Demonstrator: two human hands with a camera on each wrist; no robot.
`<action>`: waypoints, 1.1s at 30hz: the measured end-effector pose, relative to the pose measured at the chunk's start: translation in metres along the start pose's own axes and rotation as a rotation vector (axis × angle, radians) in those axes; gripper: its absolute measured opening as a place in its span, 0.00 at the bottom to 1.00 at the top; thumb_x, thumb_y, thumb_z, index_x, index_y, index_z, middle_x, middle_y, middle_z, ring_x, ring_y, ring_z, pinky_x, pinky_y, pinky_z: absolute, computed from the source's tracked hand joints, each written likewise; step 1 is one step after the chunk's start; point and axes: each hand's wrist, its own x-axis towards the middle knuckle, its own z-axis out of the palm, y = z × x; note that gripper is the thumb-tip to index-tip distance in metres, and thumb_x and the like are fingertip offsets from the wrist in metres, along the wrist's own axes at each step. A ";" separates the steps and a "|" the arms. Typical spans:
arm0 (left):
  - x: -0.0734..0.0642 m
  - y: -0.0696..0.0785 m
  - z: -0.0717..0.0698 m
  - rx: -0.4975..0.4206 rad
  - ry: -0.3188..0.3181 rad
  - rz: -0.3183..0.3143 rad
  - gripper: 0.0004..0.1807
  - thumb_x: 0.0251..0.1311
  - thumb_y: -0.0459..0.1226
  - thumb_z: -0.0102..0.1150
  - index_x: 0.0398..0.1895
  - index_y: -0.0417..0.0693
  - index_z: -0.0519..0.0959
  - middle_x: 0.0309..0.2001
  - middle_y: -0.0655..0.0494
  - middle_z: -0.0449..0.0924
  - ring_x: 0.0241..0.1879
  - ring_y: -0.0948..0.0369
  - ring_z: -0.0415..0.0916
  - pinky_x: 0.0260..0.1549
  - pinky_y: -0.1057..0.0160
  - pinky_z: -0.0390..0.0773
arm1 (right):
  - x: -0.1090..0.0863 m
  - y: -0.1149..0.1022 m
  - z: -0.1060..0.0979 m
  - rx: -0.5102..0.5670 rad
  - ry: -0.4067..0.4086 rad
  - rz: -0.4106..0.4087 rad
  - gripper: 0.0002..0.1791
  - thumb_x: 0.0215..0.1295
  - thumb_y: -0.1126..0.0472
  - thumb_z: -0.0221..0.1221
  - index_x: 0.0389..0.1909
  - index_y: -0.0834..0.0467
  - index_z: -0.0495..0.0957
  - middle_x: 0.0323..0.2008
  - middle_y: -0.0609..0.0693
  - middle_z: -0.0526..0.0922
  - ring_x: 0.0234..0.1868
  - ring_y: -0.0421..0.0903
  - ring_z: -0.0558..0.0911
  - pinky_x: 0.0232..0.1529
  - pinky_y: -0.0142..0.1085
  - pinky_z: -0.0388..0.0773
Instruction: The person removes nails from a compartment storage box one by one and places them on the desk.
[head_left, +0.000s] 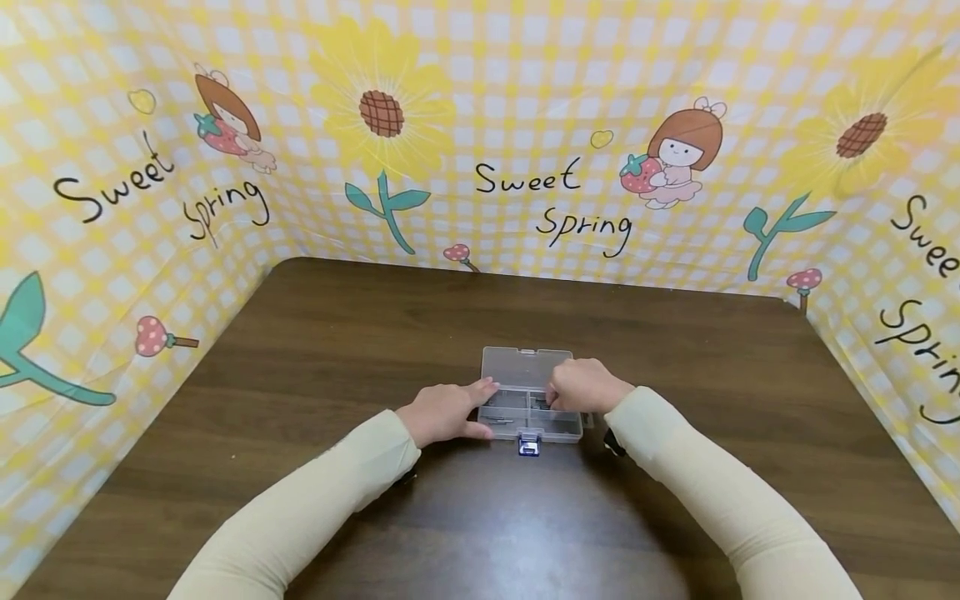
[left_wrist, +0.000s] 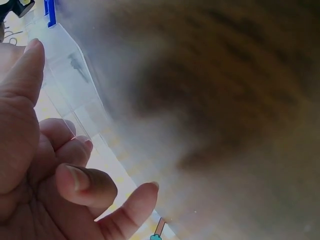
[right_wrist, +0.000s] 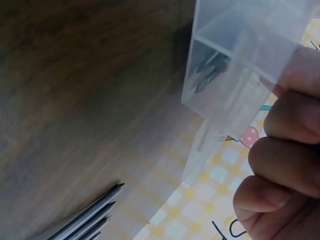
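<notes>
Closest to me, pale sleeves [head_left: 315, 500] angle in from both sides, then a blue clasp [head_left: 528, 447] sits at the front edge of the clear plastic compartment box [head_left: 555, 437], which rests mid-worktop [head_left: 375, 325]. Slim metal pieces [head_left: 500, 420] lie in its front left compartment. On the left wall, I've got the left hand [head_left: 442, 412] touching with thumb and fingers spread, gripping nothing. Across from it, the right hand [head_left: 588, 383] is curled, fingertips down in the back right compartment; whether they pinch anything, I can't tell. The hands are apart, box between them. My right wrist view picks up slim dark pointed rods [right_wrist: 87, 217] on the worktop. Behind the compartments the lid [head_left: 517, 367] is flipped open, and farthest off hangs yellow checked "Sweet Spring" cloth [head_left: 510, 100].
</notes>
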 end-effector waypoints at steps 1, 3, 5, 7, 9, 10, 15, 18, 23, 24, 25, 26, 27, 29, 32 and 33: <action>0.000 0.000 0.000 0.002 0.000 -0.001 0.41 0.57 0.56 0.61 0.71 0.49 0.64 0.70 0.54 0.60 0.57 0.49 0.74 0.40 0.51 0.77 | 0.000 0.000 0.000 -0.003 0.001 -0.003 0.03 0.58 0.63 0.66 0.29 0.53 0.87 0.31 0.44 0.85 0.32 0.39 0.81 0.36 0.39 0.79; 0.000 0.002 -0.002 0.004 -0.003 -0.005 0.41 0.56 0.55 0.61 0.71 0.49 0.64 0.70 0.54 0.61 0.57 0.49 0.74 0.39 0.51 0.77 | 0.001 0.000 -0.001 -0.009 0.005 -0.009 0.03 0.58 0.63 0.65 0.27 0.53 0.87 0.30 0.43 0.85 0.30 0.38 0.80 0.38 0.40 0.79; 0.000 0.002 -0.003 0.005 -0.009 -0.011 0.41 0.56 0.55 0.61 0.71 0.49 0.64 0.70 0.54 0.60 0.57 0.49 0.74 0.40 0.50 0.77 | 0.000 0.000 -0.001 -0.019 0.009 -0.020 0.04 0.58 0.62 0.65 0.26 0.52 0.86 0.29 0.42 0.85 0.29 0.37 0.79 0.40 0.42 0.79; 0.000 0.003 -0.003 0.002 -0.017 -0.017 0.41 0.56 0.55 0.61 0.71 0.49 0.63 0.71 0.54 0.60 0.58 0.49 0.73 0.41 0.51 0.77 | 0.000 0.000 -0.003 -0.021 0.014 -0.023 0.05 0.58 0.62 0.66 0.25 0.51 0.86 0.28 0.41 0.84 0.28 0.37 0.78 0.40 0.43 0.79; 0.001 0.003 -0.004 0.003 -0.024 -0.019 0.41 0.56 0.55 0.61 0.71 0.49 0.63 0.71 0.54 0.60 0.58 0.50 0.73 0.42 0.51 0.77 | 0.000 0.000 -0.005 -0.004 0.014 -0.016 0.05 0.58 0.61 0.66 0.25 0.50 0.86 0.27 0.41 0.84 0.27 0.36 0.78 0.36 0.41 0.79; 0.001 0.003 -0.004 0.003 -0.026 -0.019 0.41 0.57 0.55 0.61 0.71 0.49 0.63 0.71 0.54 0.59 0.58 0.50 0.73 0.42 0.51 0.77 | -0.001 -0.001 -0.007 0.010 0.013 -0.009 0.05 0.58 0.60 0.66 0.25 0.50 0.86 0.27 0.40 0.84 0.27 0.36 0.78 0.34 0.40 0.79; 0.002 0.003 -0.004 0.004 -0.022 -0.013 0.41 0.57 0.55 0.61 0.71 0.49 0.63 0.71 0.52 0.60 0.57 0.49 0.73 0.43 0.51 0.76 | -0.002 0.002 -0.013 0.074 0.019 0.010 0.04 0.59 0.60 0.65 0.29 0.51 0.88 0.29 0.42 0.86 0.29 0.37 0.80 0.31 0.37 0.78; 0.001 0.004 -0.004 0.003 -0.023 -0.011 0.41 0.57 0.55 0.62 0.71 0.48 0.63 0.71 0.52 0.60 0.57 0.48 0.74 0.44 0.51 0.76 | -0.004 0.005 -0.017 0.105 0.033 0.014 0.05 0.60 0.61 0.63 0.32 0.52 0.88 0.34 0.44 0.87 0.34 0.40 0.82 0.35 0.39 0.79; 0.002 0.004 -0.004 -0.005 -0.020 -0.010 0.41 0.57 0.54 0.62 0.71 0.48 0.63 0.71 0.52 0.59 0.58 0.48 0.73 0.46 0.51 0.76 | -0.009 0.010 -0.024 0.163 0.034 0.051 0.07 0.62 0.61 0.62 0.38 0.54 0.88 0.41 0.48 0.86 0.43 0.45 0.84 0.40 0.43 0.79; 0.002 0.004 -0.004 -0.007 -0.020 -0.009 0.41 0.57 0.54 0.62 0.71 0.48 0.63 0.71 0.52 0.59 0.58 0.48 0.73 0.46 0.51 0.75 | -0.010 0.011 -0.026 0.168 0.031 0.059 0.08 0.63 0.61 0.61 0.39 0.55 0.88 0.42 0.49 0.86 0.44 0.46 0.84 0.41 0.43 0.79; 0.002 0.004 -0.004 -0.008 -0.019 -0.008 0.41 0.57 0.54 0.62 0.71 0.48 0.63 0.71 0.52 0.59 0.58 0.48 0.73 0.46 0.50 0.75 | -0.011 0.012 -0.027 0.169 0.028 0.063 0.08 0.63 0.61 0.61 0.39 0.55 0.87 0.42 0.50 0.86 0.44 0.46 0.84 0.41 0.43 0.79; 0.002 0.004 -0.004 -0.008 -0.020 -0.007 0.41 0.57 0.54 0.62 0.71 0.48 0.63 0.71 0.52 0.59 0.58 0.49 0.72 0.46 0.50 0.75 | -0.012 0.014 -0.028 0.170 0.025 0.068 0.08 0.63 0.61 0.61 0.40 0.55 0.87 0.42 0.50 0.86 0.44 0.47 0.84 0.40 0.43 0.79; 0.002 0.004 -0.004 -0.006 -0.021 -0.006 0.41 0.57 0.54 0.61 0.71 0.48 0.63 0.71 0.52 0.59 0.59 0.49 0.72 0.47 0.50 0.75 | -0.013 0.015 -0.030 0.166 0.025 0.069 0.08 0.63 0.61 0.61 0.40 0.55 0.87 0.42 0.50 0.86 0.44 0.47 0.84 0.40 0.43 0.79; 0.002 0.004 -0.004 -0.006 -0.025 -0.007 0.41 0.57 0.54 0.61 0.71 0.48 0.63 0.71 0.52 0.59 0.59 0.49 0.72 0.47 0.50 0.75 | -0.016 0.017 -0.032 0.170 0.023 0.085 0.09 0.63 0.61 0.61 0.41 0.56 0.87 0.42 0.51 0.86 0.43 0.47 0.84 0.39 0.43 0.79; 0.002 0.004 -0.004 -0.011 -0.033 -0.008 0.41 0.57 0.54 0.61 0.72 0.48 0.62 0.71 0.52 0.59 0.59 0.48 0.71 0.49 0.50 0.74 | -0.021 0.022 -0.034 0.159 0.030 0.096 0.08 0.63 0.61 0.61 0.39 0.57 0.87 0.40 0.50 0.86 0.39 0.46 0.84 0.36 0.42 0.79; 0.002 0.004 -0.005 -0.013 -0.036 -0.009 0.41 0.57 0.54 0.61 0.72 0.48 0.62 0.71 0.52 0.58 0.59 0.48 0.71 0.49 0.50 0.74 | -0.022 0.024 -0.034 0.154 0.030 0.103 0.08 0.63 0.61 0.61 0.39 0.56 0.87 0.39 0.50 0.86 0.38 0.45 0.84 0.36 0.41 0.79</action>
